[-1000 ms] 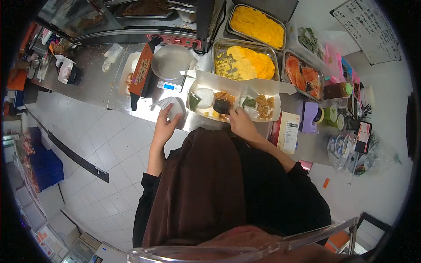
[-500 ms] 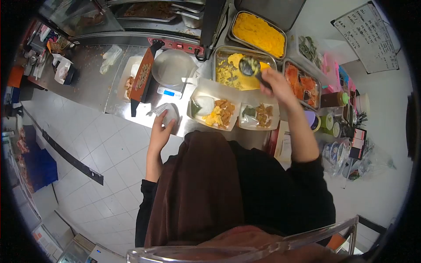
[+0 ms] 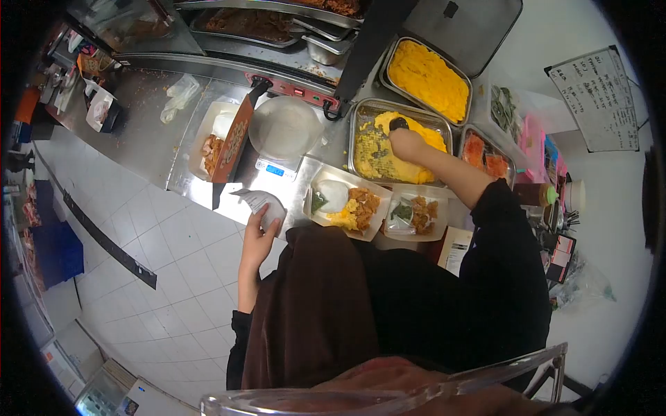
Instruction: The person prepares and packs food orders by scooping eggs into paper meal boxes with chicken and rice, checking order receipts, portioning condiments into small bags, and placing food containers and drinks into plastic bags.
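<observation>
Over the metal tray of scrambled egg, my right hand is closed round the handle of a black serving spoon, its scoop mostly hidden by the hand. My left hand rests at the counter's front edge with its fingers on a pale rounded bundle; a strip of printed paper shows at its left side. Between the hands stands an open takeaway box with white rice, greens, yellow egg and fried pieces. Beside it is a second box with a wrapped portion, greens and fried pieces.
A scale with a round steel plate is behind my left hand. Left of it stands an orange-lidded box. Another egg tray and a tray of orange-red food lie back right. A heated display case borders the rear.
My right hand has lowered the spoon from above the egg tray into it and reaches farther in. My left hand stays on the pale bundle. The whole view has shifted slightly.
</observation>
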Available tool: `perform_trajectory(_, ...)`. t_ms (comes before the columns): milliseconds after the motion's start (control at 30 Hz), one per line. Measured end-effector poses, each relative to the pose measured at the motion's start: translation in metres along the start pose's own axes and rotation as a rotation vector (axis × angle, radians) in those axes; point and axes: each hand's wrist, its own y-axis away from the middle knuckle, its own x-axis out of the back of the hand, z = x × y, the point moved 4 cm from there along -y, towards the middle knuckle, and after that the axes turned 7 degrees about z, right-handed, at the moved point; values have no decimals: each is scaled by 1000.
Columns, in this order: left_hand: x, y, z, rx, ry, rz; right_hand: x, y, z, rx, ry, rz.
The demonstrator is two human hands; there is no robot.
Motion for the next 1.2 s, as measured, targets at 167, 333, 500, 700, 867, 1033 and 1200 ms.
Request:
perform_trajectory(167, -5, 0, -11, 131, 45, -8, 4, -4, 25, -225, -552, 257)
perform_trajectory(333, -9, 1, 0, 103, 13, -18, 20, 21, 2, -140, -87, 184)
perform_trajectory(500, -7, 6, 11, 101, 47, -1, 37, 31, -26, 33, 139, 261)
perform_trajectory(700, -4, 11, -9, 146, 46, -2, 14, 26, -39, 279, 358, 182)
perform_trajectory(867, -7, 16, -14, 169, 30, -16, -14, 11, -42, 356, 284, -123)
perform_trajectory(1033, -11, 20, -14, 228, 72, -41, 52, 20, -35, 181, -97, -38)
perform_trajectory(1200, -13, 21, -13, 200, 70, -6, 46, 44, -41, 267, -8, 38)
